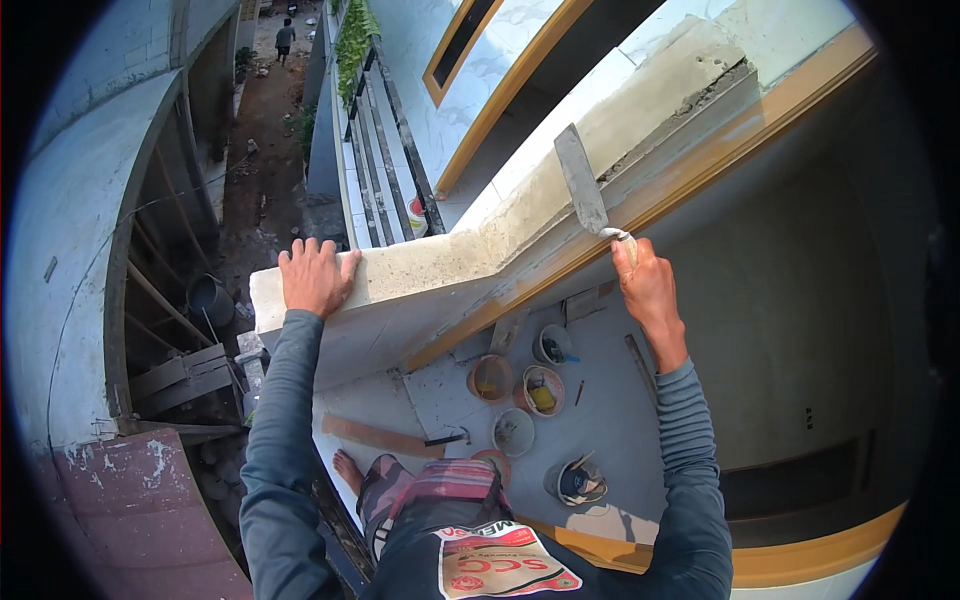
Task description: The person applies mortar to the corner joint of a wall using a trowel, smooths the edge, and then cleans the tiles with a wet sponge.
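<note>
Right hand [648, 285] closed around the handle of a putty knife [582, 185]: flat grey metal blade, widening toward the tip, smeared, pointing up-left with its tip against the rough cement edge of the ledge [560, 195]. Left hand [316, 277] open, palm flat, fingers spread on top of the ledge's near corner, gripping nothing. Ledge is pale, plastered, with an ochre-yellow trim strip [700, 170] running under it. Below on the grey floor [620, 400], five round containers: an orange-rimmed bowl [489, 379] with yellowish residue, a second bowl [543, 390] holding yellow material, a small tub [553, 344] with something blue, a grey bowl [513, 432] with grey mix, and a dark bucket [578, 480] with a pale rim. One wooden plank [385, 438] lies by the person's bare foot [348, 468]. One black bucket [210, 298] far below left.
</note>
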{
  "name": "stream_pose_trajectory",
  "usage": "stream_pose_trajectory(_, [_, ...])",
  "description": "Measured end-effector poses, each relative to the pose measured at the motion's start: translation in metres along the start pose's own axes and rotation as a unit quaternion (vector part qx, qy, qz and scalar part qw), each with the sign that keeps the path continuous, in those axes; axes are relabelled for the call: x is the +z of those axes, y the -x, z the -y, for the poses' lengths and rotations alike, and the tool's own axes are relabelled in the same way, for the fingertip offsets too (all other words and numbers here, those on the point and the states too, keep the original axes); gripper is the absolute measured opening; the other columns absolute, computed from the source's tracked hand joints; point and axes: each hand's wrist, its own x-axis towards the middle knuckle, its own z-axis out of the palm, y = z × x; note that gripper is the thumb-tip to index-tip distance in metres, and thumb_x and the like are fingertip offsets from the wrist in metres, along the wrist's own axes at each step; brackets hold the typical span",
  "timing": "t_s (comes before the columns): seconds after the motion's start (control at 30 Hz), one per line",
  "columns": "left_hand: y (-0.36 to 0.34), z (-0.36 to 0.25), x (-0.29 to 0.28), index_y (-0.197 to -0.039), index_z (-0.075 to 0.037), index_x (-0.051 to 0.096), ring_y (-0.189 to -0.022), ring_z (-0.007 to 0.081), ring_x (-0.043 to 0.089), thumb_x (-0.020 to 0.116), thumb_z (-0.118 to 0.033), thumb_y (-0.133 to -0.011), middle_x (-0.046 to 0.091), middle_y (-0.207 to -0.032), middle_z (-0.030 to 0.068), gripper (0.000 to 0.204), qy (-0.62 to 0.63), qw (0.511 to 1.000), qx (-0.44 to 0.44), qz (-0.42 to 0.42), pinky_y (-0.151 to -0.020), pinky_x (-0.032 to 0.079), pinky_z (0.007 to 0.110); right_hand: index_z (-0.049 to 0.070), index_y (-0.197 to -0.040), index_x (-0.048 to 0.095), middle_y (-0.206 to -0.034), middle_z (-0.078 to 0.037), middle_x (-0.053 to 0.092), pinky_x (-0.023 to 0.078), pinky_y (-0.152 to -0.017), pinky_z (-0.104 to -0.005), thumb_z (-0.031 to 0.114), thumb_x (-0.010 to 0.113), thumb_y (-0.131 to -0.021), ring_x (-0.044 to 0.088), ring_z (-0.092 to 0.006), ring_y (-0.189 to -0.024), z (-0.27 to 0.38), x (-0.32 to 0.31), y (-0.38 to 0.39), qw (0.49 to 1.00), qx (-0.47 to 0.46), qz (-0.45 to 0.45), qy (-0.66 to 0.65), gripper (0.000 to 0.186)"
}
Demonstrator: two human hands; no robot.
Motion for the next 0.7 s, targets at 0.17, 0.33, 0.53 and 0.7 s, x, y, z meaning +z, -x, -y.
stream_pose_trajectory(0.17, [0.000, 0.004, -0.007, -0.092, -0.005, 0.068, -0.102, 0.0300, 0.054, 0.051, -0.051, -0.095, 0.062, -0.097, 0.0144, 0.050, -0.002, 1.000, -0.005, 0.006, -0.090, 0.036, 0.047, -0.003, -0.089, 0.053, -0.072, -0.030, 0.062, 0.049, -0.061, -0.0542, 0.039, 0.053, -0.100, 0.063, -0.0491, -0.072, 0.020, -0.009, 0.007, 0.995, 0.039, -0.044, -0.079, 0.043])
stream_pose_trajectory(0.33, [0.001, 0.004, 0.003, -0.092, -0.005, 0.068, -0.100, 0.0290, 0.054, 0.051, -0.052, -0.095, 0.062, -0.096, 0.0137, 0.049, -0.013, 1.000, 0.008, -0.019, -0.089, 0.036, 0.046, -0.003, -0.092, 0.054, -0.074, -0.030, 0.064, 0.049, -0.066, -0.0580, 0.043, 0.053, -0.099, 0.063, -0.0521, -0.074, 0.008, 0.026, 0.017, 0.997, 0.042, 0.061, -0.003, 0.046])
stream_pose_trajectory(0.53, [0.000, -0.001, -0.007, -0.093, -0.005, 0.068, -0.102, 0.0292, 0.054, 0.051, -0.052, -0.095, 0.062, -0.097, 0.0139, 0.050, 0.000, 1.000, -0.008, 0.016, -0.091, 0.036, 0.046, -0.004, -0.088, 0.054, -0.075, -0.031, 0.064, 0.049, -0.065, -0.0574, 0.041, 0.052, -0.100, 0.063, -0.0510, -0.074, 0.007, 0.015, 0.013, 0.997, 0.060, 0.044, -0.009, 0.046])
stream_pose_trajectory(0.7, [0.004, 0.007, -0.003, -0.094, -0.006, 0.069, -0.101, 0.0290, 0.055, 0.051, -0.052, -0.096, 0.063, -0.096, 0.0132, 0.049, -0.015, 1.000, 0.005, -0.001, -0.090, 0.036, 0.046, -0.004, -0.090, 0.054, -0.073, -0.030, 0.064, 0.050, -0.065, -0.0572, 0.042, 0.052, -0.100, 0.064, -0.0505, -0.073, 0.025, 0.019, 0.023, 0.996, 0.069, 0.018, -0.057, 0.047])
